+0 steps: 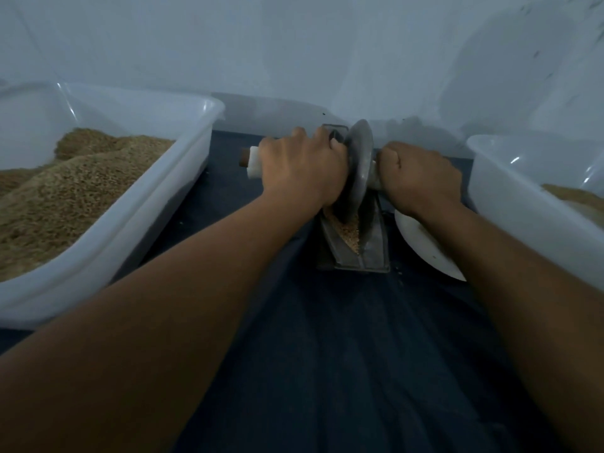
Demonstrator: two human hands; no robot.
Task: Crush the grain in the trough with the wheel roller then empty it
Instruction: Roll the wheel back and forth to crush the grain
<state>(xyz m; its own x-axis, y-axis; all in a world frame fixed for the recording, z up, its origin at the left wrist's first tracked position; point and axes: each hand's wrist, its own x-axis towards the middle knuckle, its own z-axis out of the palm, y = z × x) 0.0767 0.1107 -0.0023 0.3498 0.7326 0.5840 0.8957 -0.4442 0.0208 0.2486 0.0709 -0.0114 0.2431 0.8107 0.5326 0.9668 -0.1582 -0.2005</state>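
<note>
On dark cloth [343, 338]: left hand [302, 171] and right hand [421, 178] clenched around wheel roller [358, 168] handles, disc in trough [369, 246] grain [348, 232]

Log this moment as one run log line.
step: crushing | left hand: grips roller handle | right hand: grips other handle | wheel roller: in trough | grain: present

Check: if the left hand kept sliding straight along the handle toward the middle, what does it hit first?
The left hand, gripping the handle, would meet the wheel roller disc first; its knuckles already look nearly against it, though depth is unclear.
</note>
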